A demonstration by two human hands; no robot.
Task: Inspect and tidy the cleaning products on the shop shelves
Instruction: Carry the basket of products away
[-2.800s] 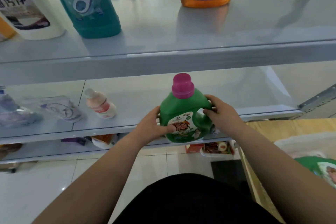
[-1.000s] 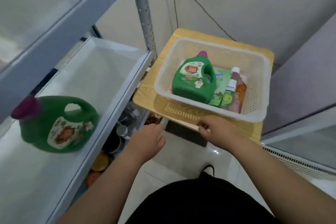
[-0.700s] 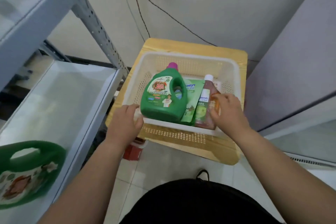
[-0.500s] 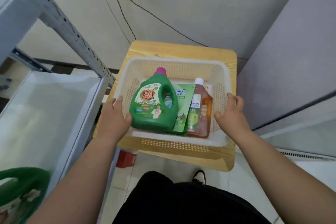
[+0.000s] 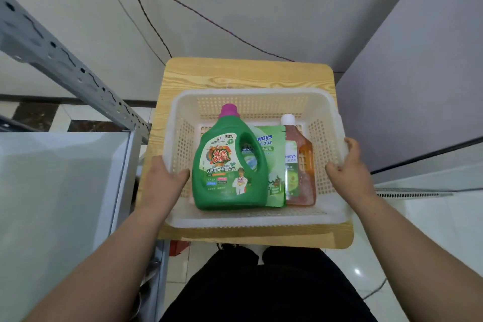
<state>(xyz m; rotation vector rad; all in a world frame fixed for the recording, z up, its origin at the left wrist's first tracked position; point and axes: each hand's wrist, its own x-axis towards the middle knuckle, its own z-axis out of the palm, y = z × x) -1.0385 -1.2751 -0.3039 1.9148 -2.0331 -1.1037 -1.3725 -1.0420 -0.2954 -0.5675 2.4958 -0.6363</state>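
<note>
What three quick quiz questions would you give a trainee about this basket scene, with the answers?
1. True or false: both hands grip the white basket.
2. Which item lies furthest to the person's right in the basket: A the green detergent jug, B the green pouch, C the amber bottle?
3. What does the basket rest on?

Key:
1. True: the left hand holds one side wall and the right hand the other.
2. C.
3. A wooden table top.

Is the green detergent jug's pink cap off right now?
No, the pink cap sits on the neck of the green detergent jug, which lies in the white basket.
</note>
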